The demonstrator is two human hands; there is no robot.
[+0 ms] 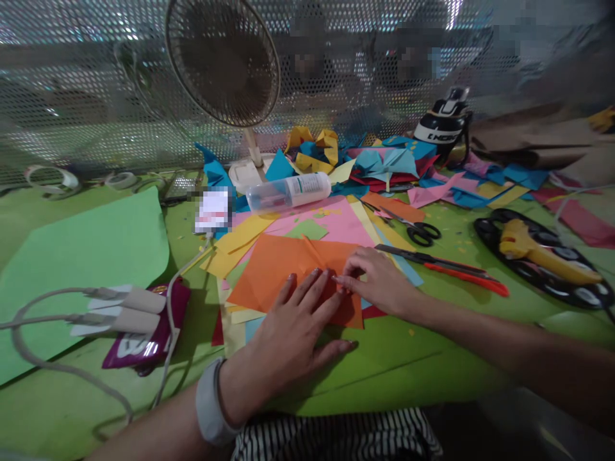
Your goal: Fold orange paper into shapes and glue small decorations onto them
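Note:
An orange sheet of paper [262, 266] lies on a stack of coloured papers [336, 221], with a raised fold or strip near its middle. My left hand [302, 310] rests flat on the sheet, fingers spread, a grey band round the wrist. Beside its fingertips, my right hand [379, 278] has thumb and forefinger closed together at the paper; whether they pinch the orange sheet or a small piece is too small to tell. Just beyond the right hand lie a red-handled cutter [461, 272] and black-handled scissors [420, 232].
A large green sheet [96, 250], white cables and a purple packet [144, 339] lie left. Behind stand a fan [223, 61], a clear bottle [288, 192] and folded paper scraps [384, 163]. A yellow glue gun [548, 259] sits on a black tray [490, 227] at right.

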